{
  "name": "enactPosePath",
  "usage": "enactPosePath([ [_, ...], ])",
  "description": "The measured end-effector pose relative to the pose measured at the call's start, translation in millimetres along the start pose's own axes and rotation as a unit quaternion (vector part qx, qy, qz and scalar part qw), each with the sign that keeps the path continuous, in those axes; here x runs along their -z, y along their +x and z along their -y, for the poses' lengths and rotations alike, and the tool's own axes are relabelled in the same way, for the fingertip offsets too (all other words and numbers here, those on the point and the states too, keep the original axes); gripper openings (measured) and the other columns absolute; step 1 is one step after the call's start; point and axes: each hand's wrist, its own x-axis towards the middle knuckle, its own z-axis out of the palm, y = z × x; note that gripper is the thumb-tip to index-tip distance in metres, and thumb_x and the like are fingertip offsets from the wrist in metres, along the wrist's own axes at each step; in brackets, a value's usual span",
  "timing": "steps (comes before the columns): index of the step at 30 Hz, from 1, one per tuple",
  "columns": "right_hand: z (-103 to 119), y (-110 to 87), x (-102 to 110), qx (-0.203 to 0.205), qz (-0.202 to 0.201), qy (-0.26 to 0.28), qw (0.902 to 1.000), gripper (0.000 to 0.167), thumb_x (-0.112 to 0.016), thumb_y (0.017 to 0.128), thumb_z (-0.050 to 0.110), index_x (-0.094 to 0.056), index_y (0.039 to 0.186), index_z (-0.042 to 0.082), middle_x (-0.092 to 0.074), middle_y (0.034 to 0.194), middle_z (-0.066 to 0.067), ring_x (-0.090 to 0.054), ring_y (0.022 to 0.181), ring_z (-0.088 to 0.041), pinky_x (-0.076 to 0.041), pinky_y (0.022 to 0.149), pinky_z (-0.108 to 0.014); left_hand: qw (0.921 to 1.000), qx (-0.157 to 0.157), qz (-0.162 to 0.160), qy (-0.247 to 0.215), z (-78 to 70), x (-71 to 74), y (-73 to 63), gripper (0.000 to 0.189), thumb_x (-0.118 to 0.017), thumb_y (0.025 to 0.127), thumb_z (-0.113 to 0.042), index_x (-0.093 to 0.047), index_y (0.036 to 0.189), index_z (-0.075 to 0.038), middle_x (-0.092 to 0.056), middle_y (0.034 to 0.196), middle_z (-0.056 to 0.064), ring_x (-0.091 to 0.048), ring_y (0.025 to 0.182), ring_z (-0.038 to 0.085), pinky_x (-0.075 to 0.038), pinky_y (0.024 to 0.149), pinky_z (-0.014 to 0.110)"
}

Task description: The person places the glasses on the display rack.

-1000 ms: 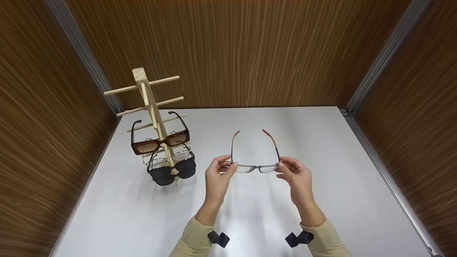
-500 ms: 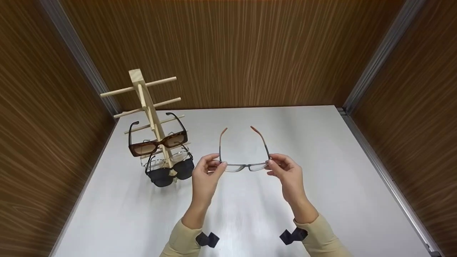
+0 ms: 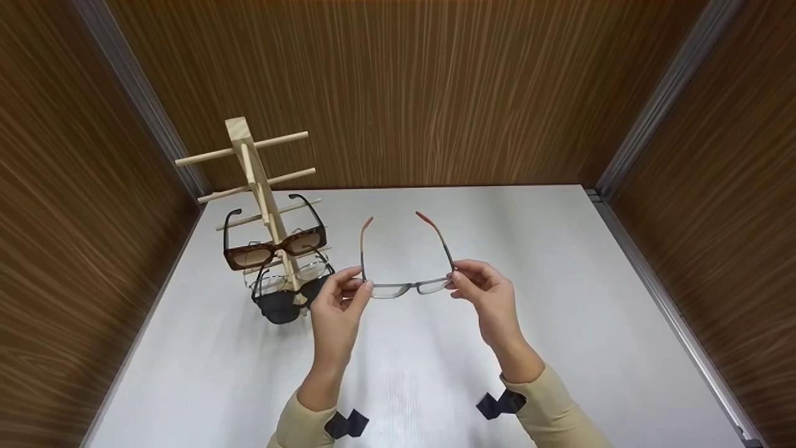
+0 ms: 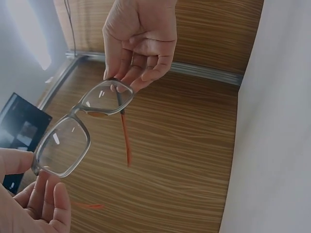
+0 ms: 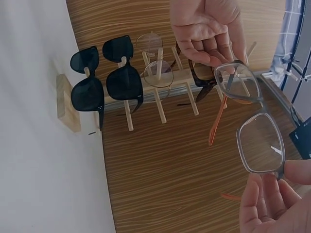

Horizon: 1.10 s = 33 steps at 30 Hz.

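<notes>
Both hands hold a pair of clear-lensed eyeglasses (image 3: 410,285) with grey frames and orange temple tips, out over the white table. The left hand (image 3: 334,317) pinches the left hinge corner between thumb and fingers, and the right hand (image 3: 496,302) pinches the right one. The temples are unfolded and point away from the person. In the left wrist view the eyeglasses (image 4: 73,112) hang between the near left hand (image 4: 29,206) and the far right hand (image 4: 143,39). The right wrist view has the right hand (image 5: 277,206) near and the left hand (image 5: 206,24) beyond.
A wooden eyewear rack (image 3: 238,129) stands at the left. It carries tortoiseshell sunglasses (image 3: 254,257), thin round wire glasses (image 5: 159,74) and two black sunglasses (image 5: 125,82). The left hand overlaps the lowest pair in the head view. Wood-grain walls (image 3: 435,93) enclose the white table (image 3: 591,298).
Both hands have moved left together with the eyeglasses, toward the rack, and slightly farther from the person. The grip at both corners stays the same.
</notes>
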Motion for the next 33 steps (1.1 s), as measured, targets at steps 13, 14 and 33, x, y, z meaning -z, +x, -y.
enactPosePath([
  [13,13,3.9,-20,0.015,0.036,0.026,0.9989,0.028,-0.067,0.084,0.002,-0.058,0.107,-0.012,-0.065,0.087,-0.015,-0.064,0.077,-0.023,-0.054,0.067,-0.031,0.9969,-0.074,-0.025,-0.008,-7.5,15.3,-3.1,0.028,-0.065,0.082,0.007,-0.058,0.109,0.012,-0.059,0.090,0.018,-0.058,0.082,0.018,-0.050,0.072,0.025],
  [14,14,4.1,-22,0.018,0.040,0.029,0.9986,0.028,-0.067,0.084,0.001,-0.058,0.107,-0.012,-0.065,0.087,-0.015,-0.064,0.077,-0.023,-0.054,0.067,-0.031,0.9966,-0.077,-0.027,-0.008,-5.8,17.4,-3.0,0.028,-0.066,0.083,0.005,-0.059,0.109,0.011,-0.059,0.091,0.018,-0.058,0.083,0.018,-0.050,0.073,0.025],
  [33,25,8.2,-49,0.047,0.100,0.050,0.9927,0.027,-0.065,0.085,0.001,-0.057,0.107,-0.012,-0.065,0.090,-0.016,-0.064,0.080,-0.024,-0.054,0.069,-0.030,0.9857,-0.155,-0.065,-0.001,-18.3,38.0,-6.6,0.026,-0.067,0.081,0.006,-0.061,0.107,0.008,-0.058,0.091,0.019,-0.058,0.083,0.019,-0.050,0.070,0.023],
])
